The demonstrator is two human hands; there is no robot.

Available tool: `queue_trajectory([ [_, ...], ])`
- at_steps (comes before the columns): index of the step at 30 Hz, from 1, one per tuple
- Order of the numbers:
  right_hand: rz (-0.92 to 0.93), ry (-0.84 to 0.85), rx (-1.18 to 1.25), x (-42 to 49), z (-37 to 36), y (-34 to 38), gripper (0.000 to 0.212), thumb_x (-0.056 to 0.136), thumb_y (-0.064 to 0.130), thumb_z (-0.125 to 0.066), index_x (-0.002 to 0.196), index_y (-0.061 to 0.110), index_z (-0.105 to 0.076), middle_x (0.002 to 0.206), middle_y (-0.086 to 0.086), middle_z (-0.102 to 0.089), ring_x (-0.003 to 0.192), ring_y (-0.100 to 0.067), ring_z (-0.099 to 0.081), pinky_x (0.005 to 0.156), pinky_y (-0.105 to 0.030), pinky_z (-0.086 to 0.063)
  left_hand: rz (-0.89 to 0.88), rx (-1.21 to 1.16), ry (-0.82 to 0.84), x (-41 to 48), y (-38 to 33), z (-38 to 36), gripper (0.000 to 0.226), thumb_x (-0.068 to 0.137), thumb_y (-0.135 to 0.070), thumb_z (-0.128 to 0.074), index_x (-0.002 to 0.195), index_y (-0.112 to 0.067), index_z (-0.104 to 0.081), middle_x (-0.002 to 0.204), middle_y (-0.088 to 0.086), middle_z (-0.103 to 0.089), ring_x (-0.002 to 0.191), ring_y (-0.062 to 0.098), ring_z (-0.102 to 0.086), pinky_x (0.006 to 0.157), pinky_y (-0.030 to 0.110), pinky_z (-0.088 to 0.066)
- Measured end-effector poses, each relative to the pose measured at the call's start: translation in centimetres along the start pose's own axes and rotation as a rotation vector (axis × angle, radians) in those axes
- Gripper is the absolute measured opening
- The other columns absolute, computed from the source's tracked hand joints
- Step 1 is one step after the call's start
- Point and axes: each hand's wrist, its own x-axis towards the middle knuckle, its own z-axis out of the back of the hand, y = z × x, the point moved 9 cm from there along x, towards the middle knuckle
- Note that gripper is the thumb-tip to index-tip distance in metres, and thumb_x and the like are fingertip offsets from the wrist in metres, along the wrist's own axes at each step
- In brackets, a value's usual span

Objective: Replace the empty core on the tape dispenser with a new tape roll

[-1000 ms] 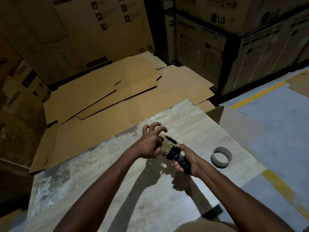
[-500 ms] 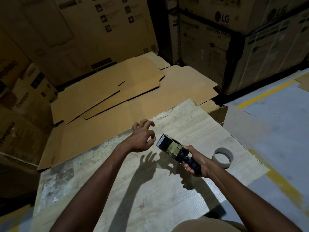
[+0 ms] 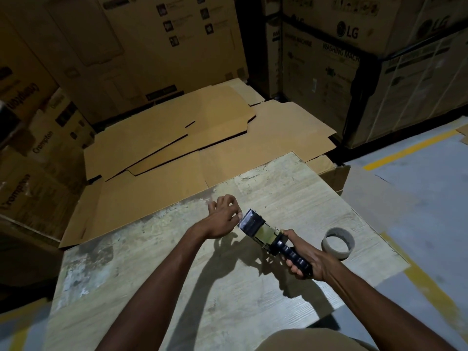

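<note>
Head view, looking forward and down. We see the right hand (image 3: 311, 262) clenched around the dark ribbed handle (image 3: 293, 257) of the tape dispenser (image 3: 260, 230), thumb laid along the top near the frame. The dispenser is held just above the surface (image 3: 253, 312), right of centre, its body angled up and to the left, so that the dark front plate faces the left hand (image 3: 221, 217). A yellowish, glossy section shows between the front plate and the handle.

The left hand meets the front corner of the dispenser with thumb and forefinger; the remaining fingers are curled and raised. We cannot tell whether it pinches anything there or merely touches the edge.

A thin-walled grey ring (image 3: 335, 253) stands on edge on the surface just to the right of the right hand, apart from the dispenser. Both arms cast sharp shadows on the pale, wood-grained, worn surface.

Beyond the far edge of the surface lie overlapping flattened cardboard sheets (image 3: 177, 148). Behind them stand stacked cartons (image 3: 379, 72), some printed "LG" and "WASHING MACHINE"; those at the left read "Crompton". At the right we see a grey floor (image 3: 430, 186) marked with a yellow line (image 3: 410, 148).
</note>
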Motion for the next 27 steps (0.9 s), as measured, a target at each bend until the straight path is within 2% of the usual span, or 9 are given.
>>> queue_trajectory([
  [4, -0.018, 0.024, -0.006, 0.9, 0.4, -1.2, 0.062, 0.088, 0.074, -0.052, 0.070, 0.015, -0.058, 0.061, -0.004, -0.052, 0.041, -0.015, -0.045, 0.036, -0.022, -0.037, 0.027, -0.073, 0.060, 0.0, 0.4, -1.7, 0.015, 0.110, -0.030, -0.039, 0.101, -0.027, -0.051, 0.124, -0.003, -0.035, 0.122, 0.014, -0.025, 0.110, 0.039, -0.014],
  [8, -0.023, 0.046, 0.007, 0.9, 0.4, -1.8, 0.060, 0.089, 0.072, -0.054, 0.074, 0.014, -0.060, 0.061, -0.003, -0.053, 0.041, -0.014, -0.046, 0.036, -0.021, -0.038, 0.086, -0.194, 0.084, 0.0, 0.8, -3.4, 0.025, 0.111, -0.033, -0.035, 0.089, -0.036, -0.045, 0.118, -0.001, -0.039, 0.119, 0.017, -0.030, 0.105, 0.039, -0.017],
  [11, -0.014, 0.068, -0.029, 0.9, 0.4, -1.8, 0.066, 0.089, 0.076, -0.049, 0.078, 0.012, -0.064, 0.061, -0.003, -0.054, 0.041, -0.013, -0.048, 0.036, -0.021, -0.039, 0.118, -0.257, 0.068, 0.1, 0.9, -3.9, 0.029, 0.111, -0.035, -0.033, 0.085, -0.034, -0.044, 0.111, 0.000, -0.040, 0.114, 0.017, -0.032, 0.103, 0.040, -0.020],
  [17, 0.142, 0.121, -0.134, 0.4, 0.5, -0.2, 0.092, 0.092, 0.081, -0.036, 0.117, -0.003, -0.065, 0.076, -0.015, -0.065, 0.056, -0.019, -0.061, 0.049, -0.026, -0.051, 0.124, -0.282, 0.050, 0.4, 1.1, -4.3, 0.028, 0.109, -0.034, -0.030, 0.085, -0.029, -0.044, 0.107, 0.001, -0.039, 0.111, 0.017, -0.034, 0.104, 0.043, -0.022],
  [19, 0.194, 0.123, -0.220, -0.3, 0.5, 0.5, 0.092, 0.092, 0.081, -0.037, 0.123, -0.001, -0.065, 0.081, -0.017, -0.067, 0.061, -0.020, -0.062, 0.055, -0.026, -0.053, 0.112, -0.278, 0.046, 0.6, 0.9, -4.3, 0.026, 0.104, -0.037, -0.027, 0.086, -0.028, -0.044, 0.109, 0.003, -0.040, 0.112, 0.018, -0.034, 0.102, 0.042, -0.023],
  [23, 0.246, 0.021, -0.366, -0.8, 0.9, 1.2, 0.084, 0.086, 0.083, -0.042, 0.117, 0.011, -0.071, 0.090, -0.019, -0.075, 0.071, -0.020, -0.067, 0.067, -0.031, -0.055, 0.078, -0.231, -0.002, 1.1, 0.4, -4.0, 0.021, 0.099, -0.039, -0.023, 0.085, -0.033, -0.039, 0.107, 0.002, -0.037, 0.114, 0.021, -0.033, 0.100, 0.041, -0.022],
  [27, 0.260, -0.095, -0.439, -0.9, 1.2, 1.3, 0.083, 0.086, 0.086, -0.038, 0.109, 0.013, -0.072, 0.091, -0.018, -0.078, 0.070, -0.019, -0.071, 0.065, -0.031, -0.057, 0.059, -0.171, -0.056, 1.1, 0.0, -4.1, 0.024, 0.101, -0.041, -0.020, 0.095, -0.028, -0.040, 0.107, 0.001, -0.036, 0.109, 0.020, -0.031, 0.097, 0.040, -0.022],
])
